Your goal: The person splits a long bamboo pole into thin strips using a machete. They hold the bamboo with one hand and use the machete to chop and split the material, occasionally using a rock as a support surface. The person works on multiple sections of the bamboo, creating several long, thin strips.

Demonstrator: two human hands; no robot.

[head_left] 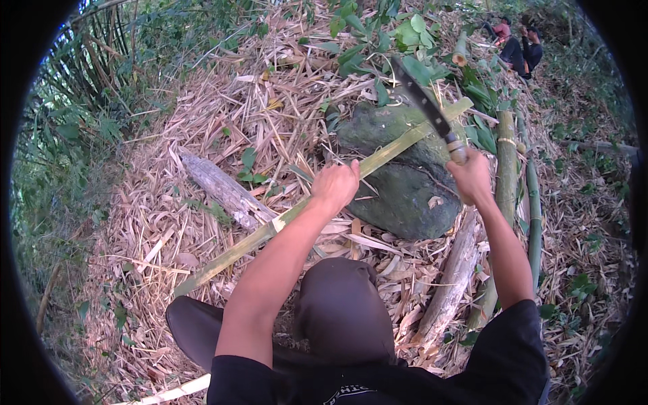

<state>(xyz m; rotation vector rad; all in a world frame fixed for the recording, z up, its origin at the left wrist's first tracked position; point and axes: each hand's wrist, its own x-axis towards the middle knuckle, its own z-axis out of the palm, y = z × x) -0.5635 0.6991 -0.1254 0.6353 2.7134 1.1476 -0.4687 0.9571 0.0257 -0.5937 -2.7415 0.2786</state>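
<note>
Bamboo strip (378, 159) lies across a big rock (405, 182), gripped tight by the left hand (335, 185), while the right hand (471, 177) grasps a long knife (424, 101).

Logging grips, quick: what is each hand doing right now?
Left hand: closed around the long split green bamboo strip lying across the mossy rock.
Right hand: closed on the dark-bladed machete, blade raised.

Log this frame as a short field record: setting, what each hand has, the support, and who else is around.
Setting: outdoor ground covered in dry bamboo leaves
Left hand: grips a split bamboo strip lying across a mossy rock
Right hand: holds a machete, blade raised above the strip
Nearby: green bamboo poles, grey log
Others: two people, far upper right
</note>
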